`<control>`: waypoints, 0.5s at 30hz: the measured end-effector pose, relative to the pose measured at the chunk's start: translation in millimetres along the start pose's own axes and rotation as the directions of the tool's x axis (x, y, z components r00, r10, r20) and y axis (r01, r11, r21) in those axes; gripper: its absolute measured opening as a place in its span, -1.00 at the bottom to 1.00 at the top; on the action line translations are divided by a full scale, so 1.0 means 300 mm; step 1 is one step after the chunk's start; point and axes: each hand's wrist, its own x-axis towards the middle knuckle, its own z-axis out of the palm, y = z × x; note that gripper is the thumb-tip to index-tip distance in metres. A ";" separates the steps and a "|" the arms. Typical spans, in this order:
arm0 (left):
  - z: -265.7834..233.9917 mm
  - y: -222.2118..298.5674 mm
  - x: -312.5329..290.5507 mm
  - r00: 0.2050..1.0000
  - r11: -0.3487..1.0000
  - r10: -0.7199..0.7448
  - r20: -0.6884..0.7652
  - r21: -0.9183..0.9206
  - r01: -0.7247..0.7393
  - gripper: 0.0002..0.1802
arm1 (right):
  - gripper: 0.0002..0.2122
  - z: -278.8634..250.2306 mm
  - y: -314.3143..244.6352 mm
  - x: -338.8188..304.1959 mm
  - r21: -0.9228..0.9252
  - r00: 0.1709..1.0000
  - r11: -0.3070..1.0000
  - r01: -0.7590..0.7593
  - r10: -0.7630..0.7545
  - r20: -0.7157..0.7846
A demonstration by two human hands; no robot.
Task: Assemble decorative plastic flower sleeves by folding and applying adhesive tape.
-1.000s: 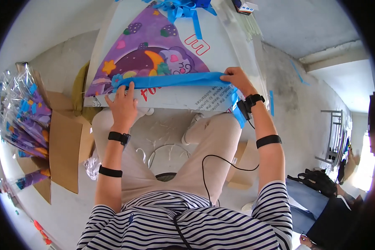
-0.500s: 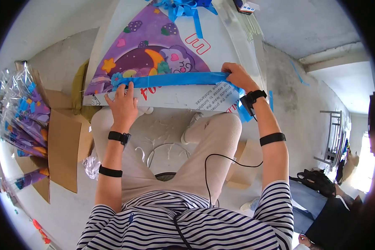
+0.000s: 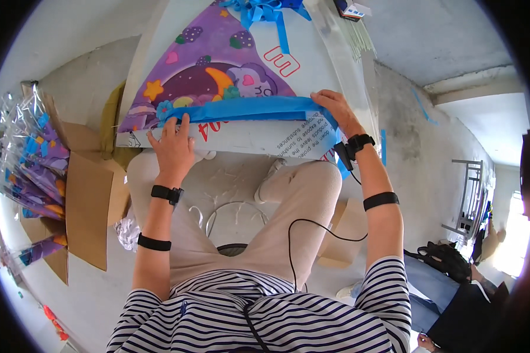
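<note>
A purple triangular sheet [image 3: 182, 65] printed with a moon, stars and strawberries lies on a white board [image 3: 241, 136]. Along its near edge runs a blue strip [image 3: 241, 108], loosely folded, with a darker blue layer showing under its right half. My left hand [image 3: 175, 152] rests at the strip's left end, fingers spread and fingertips on it. At the other end, my right hand [image 3: 337, 113] is closed on the strip, thumb side hidden. The strip's tail hangs down past the board's corner below my right wrist.
A heap of blue ribbon [image 3: 259, 10] lies at the far side of the board, near a small box [image 3: 353, 9]. At left stands an open cardboard box [image 3: 90, 206] beside plastic-wrapped purple pieces [image 3: 38, 170]. A black cable [image 3: 312, 220] runs from my right arm.
The strip's right part has lifted and turned loosely upward, exposing the darker layer. My right hand has shifted slightly, its fingers more stretched over the strip. My left hand stays in place.
</note>
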 end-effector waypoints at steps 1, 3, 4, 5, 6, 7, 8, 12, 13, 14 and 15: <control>0.000 0.000 0.000 1.000 1.000 -0.005 0.011 -0.005 0.005 -0.31 | -0.76 0.001 0.003 0.003 -0.053 1.000 0.999 -0.006 0.005 -0.031; -0.001 0.000 0.001 1.000 1.000 0.000 -0.006 -0.002 0.000 -0.31 | -0.74 0.008 0.017 0.016 -0.109 0.999 0.994 -0.023 0.020 -0.027; -0.001 0.000 0.001 1.000 1.000 0.000 -0.006 -0.002 0.000 -0.31 | -0.71 0.012 0.026 0.023 -0.156 1.000 0.988 -0.008 0.005 -0.019; -0.001 0.000 0.001 1.000 1.000 0.000 -0.004 0.005 0.000 -0.31 | -0.71 0.014 0.036 0.028 -0.157 1.000 0.988 -0.015 0.011 -0.022; -0.001 -0.001 0.000 1.000 1.000 0.006 -0.016 0.014 -0.006 -0.31 | -0.71 0.015 0.045 0.033 -0.173 1.000 0.985 0.014 -0.016 -0.009; -0.001 -0.002 0.000 1.000 1.000 0.000 -0.002 0.012 0.000 -0.31 | -0.70 0.015 0.052 0.035 -0.219 1.000 0.976 0.002 -0.008 -0.027; 0.000 -0.003 0.000 1.000 1.000 0.003 -0.007 0.010 -0.003 -0.31 | -0.70 0.017 0.057 0.036 -0.190 0.999 0.981 0.042 -0.042 0.005; 0.001 -0.004 0.001 1.000 1.000 0.004 -0.011 0.008 -0.004 -0.30 | -0.75 0.038 0.054 0.019 -0.482 0.985 0.872 0.082 -0.144 -0.092; 0.002 -0.004 0.001 1.000 1.000 0.004 -0.012 0.005 -0.004 -0.30 | -0.75 0.047 0.048 0.012 -0.547 0.976 0.834 0.078 -0.175 -0.127; 0.003 -0.003 -0.001 1.000 1.000 -0.002 -0.011 0.002 0.002 -0.28 | -0.75 0.056 0.042 0.004 -0.540 0.980 0.840 0.062 -0.155 -0.128; 0.004 -0.004 -0.003 1.000 1.000 -0.002 -0.021 0.010 0.002 -0.26 | -0.75 0.066 0.035 -0.002 -0.584 0.980 0.811 0.040 -0.148 -0.137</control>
